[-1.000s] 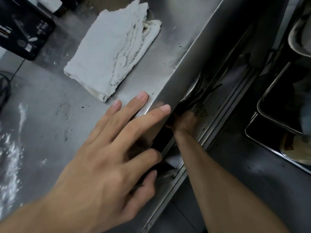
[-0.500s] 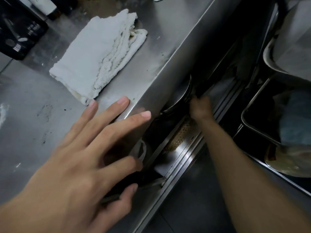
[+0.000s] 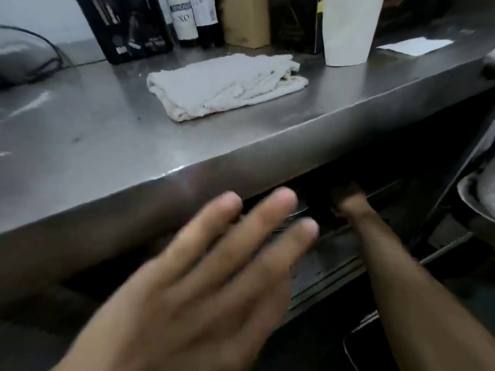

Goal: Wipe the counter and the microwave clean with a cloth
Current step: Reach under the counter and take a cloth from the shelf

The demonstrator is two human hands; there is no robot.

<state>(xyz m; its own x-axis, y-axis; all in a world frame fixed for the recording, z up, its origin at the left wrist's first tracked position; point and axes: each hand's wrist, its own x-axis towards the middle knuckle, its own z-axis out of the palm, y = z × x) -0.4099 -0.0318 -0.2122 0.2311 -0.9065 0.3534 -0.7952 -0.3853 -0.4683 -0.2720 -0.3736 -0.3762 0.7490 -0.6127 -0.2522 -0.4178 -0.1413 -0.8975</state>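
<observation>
A folded white cloth [image 3: 225, 84] lies untouched on the steel counter [image 3: 107, 145], near its back. My left hand [image 3: 203, 277] hovers blurred in front of the counter's front edge, fingers straight and spread, holding nothing. My right hand [image 3: 348, 199] reaches into the dark shelf space under the counter; its fingers are in shadow, so its grip cannot be made out. No microwave is in view.
Dark bottles [image 3: 184, 20], a black box [image 3: 128, 28], a brown carton [image 3: 246, 20] and a white cup [image 3: 348, 30] stand along the counter's back. A paper sheet [image 3: 415, 45] lies at far right. A metal bowl [image 3: 476, 194] sits low on the right.
The view has tilted up and lowered, bringing the back of the counter into sight. My left hand has come off the counter top and dropped below its edge. My right hand stays under the counter.
</observation>
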